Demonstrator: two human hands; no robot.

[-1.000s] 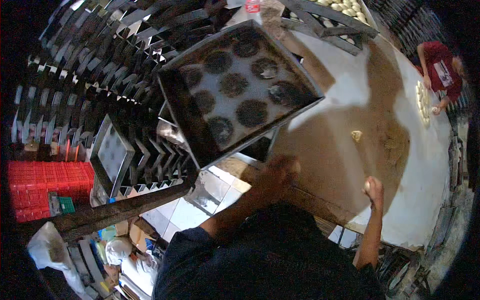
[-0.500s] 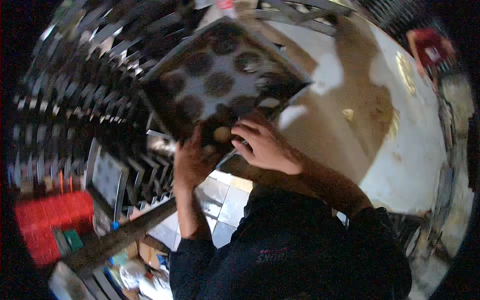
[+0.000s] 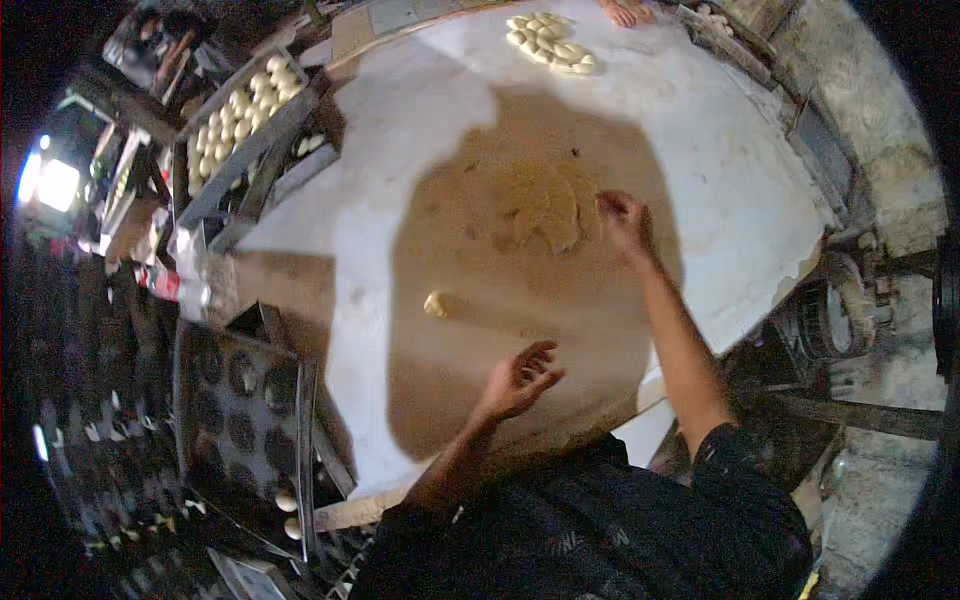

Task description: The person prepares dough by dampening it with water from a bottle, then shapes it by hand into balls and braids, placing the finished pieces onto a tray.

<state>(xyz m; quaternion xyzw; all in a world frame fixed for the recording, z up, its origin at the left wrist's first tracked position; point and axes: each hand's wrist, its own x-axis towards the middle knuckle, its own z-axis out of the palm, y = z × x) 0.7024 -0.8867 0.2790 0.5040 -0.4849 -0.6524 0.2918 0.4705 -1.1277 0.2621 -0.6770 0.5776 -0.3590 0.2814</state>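
Note:
Over the pale work table [image 3: 370, 200], my left hand [image 3: 520, 382] is near the front edge, fingers apart and holding nothing. Farther out, my right hand [image 3: 625, 220] has its fingers curled together. I cannot make out whether anything is in them. Just left of it lies a smeared yellowish patch [image 3: 547, 210] that looks like paste or soft dough. A small pale lump of dough [image 3: 435, 304] sits alone on the table, up and left of my left hand. At the left, a dark tray with round hollows [image 3: 240, 435] holds two dough balls [image 3: 289, 513] at its near end.
A tray of dough balls [image 3: 245, 120] stands at the far left. Several dough pieces [image 3: 550, 45] lie at the table's far side, near another person's hand [image 3: 628, 12]. A plastic bottle [image 3: 178, 287] is left of the table. Dark racks [image 3: 110, 430] fill the left side.
My view has turned from the dark tray toward the table. Both hands, earlier at the tray beside a dough ball, have left it and are now over the table, apart from each other.

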